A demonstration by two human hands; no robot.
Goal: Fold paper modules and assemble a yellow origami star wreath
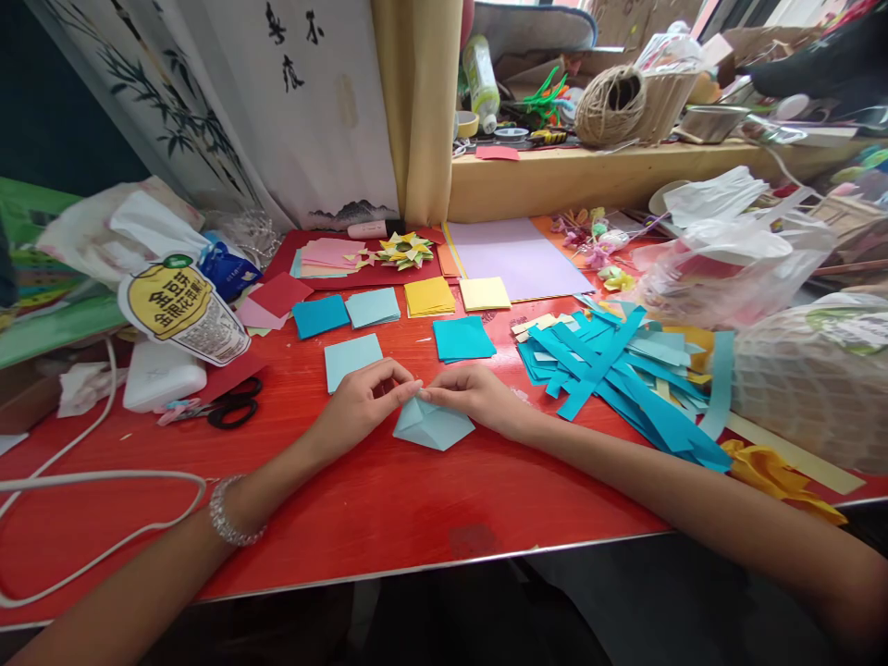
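Two hands at work on a folded paper [438, 431], seen from the head. The light blue folded paper lies near the front edge of the red table [333, 527], its pointed lower side toward the person. The left hand [371, 396], with a clear beaded bracelet [232, 513] at the wrist, has thumb and fingers pinched on the paper's upper edge; the right hand [482, 398] pinches the same edge just beside it, the fingertips of both nearly meeting. Beyond the hands stand small stacks of square paper: light blue [351, 356] near the left hand, bright blue [463, 338] near the right, yellow [429, 297] farther back. To the left lie black-handled scissors [236, 403]; to the right, a heap of blue paper strips [610, 370]
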